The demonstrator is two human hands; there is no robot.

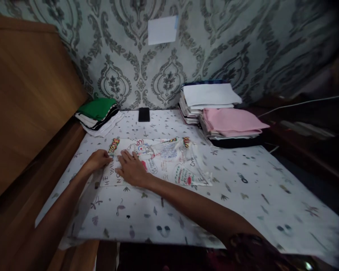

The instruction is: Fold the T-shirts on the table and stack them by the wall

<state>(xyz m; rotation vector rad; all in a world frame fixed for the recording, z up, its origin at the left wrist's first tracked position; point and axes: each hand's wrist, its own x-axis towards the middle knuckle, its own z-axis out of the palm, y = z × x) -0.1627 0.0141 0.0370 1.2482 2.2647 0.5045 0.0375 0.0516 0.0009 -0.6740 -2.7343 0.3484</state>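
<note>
Our left hand [98,160] pinches the printed cloth [167,165] at its edge. Our right hand [134,170] lies atop it, fingers spread, gripping nothing

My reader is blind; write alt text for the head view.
A person's right hand lies on a white cloth with colorful drawings and lettering, the left hand curled at its left edge, on a patterned tablecloth. Behind: a green-topped fabric stack, a black phone-like slab, a white-topped stack and a pink-topped stack.
</note>
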